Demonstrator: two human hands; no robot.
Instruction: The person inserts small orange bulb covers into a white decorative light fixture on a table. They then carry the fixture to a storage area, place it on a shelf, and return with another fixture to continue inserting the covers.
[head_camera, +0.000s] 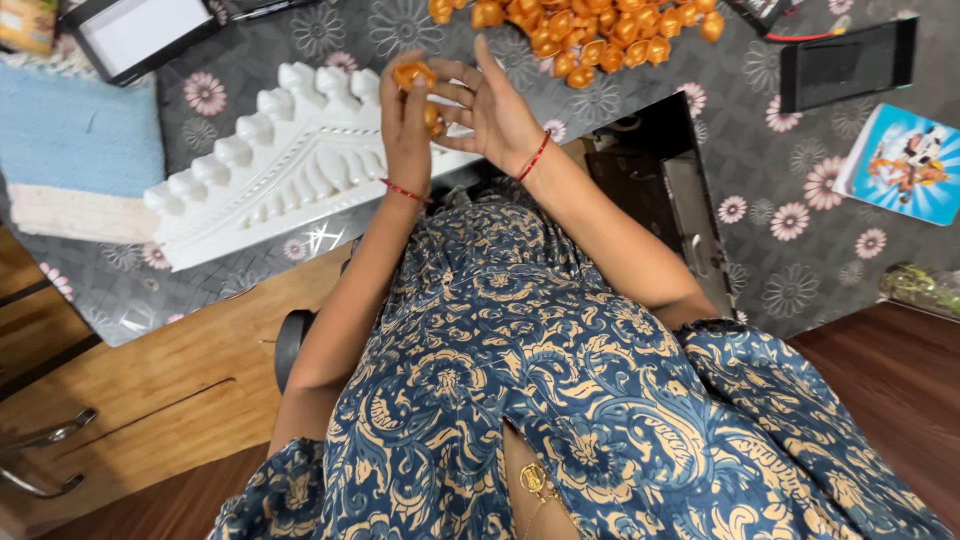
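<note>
Bright, even light falls across the scene, with soft, weak shadows. A small star-shaped glare glints on the glossy cover of the worktop (320, 240) near its front edge, beside the white moulding (290, 160). Focus is sharp at centre; edges bend slightly from the wide lens.

left hand (408, 125) grips a small orange piece (413, 74); right hand (490, 105) spreads beside it, above the white scalloped mould (290, 160), near an orange heap (585, 30).
</note>
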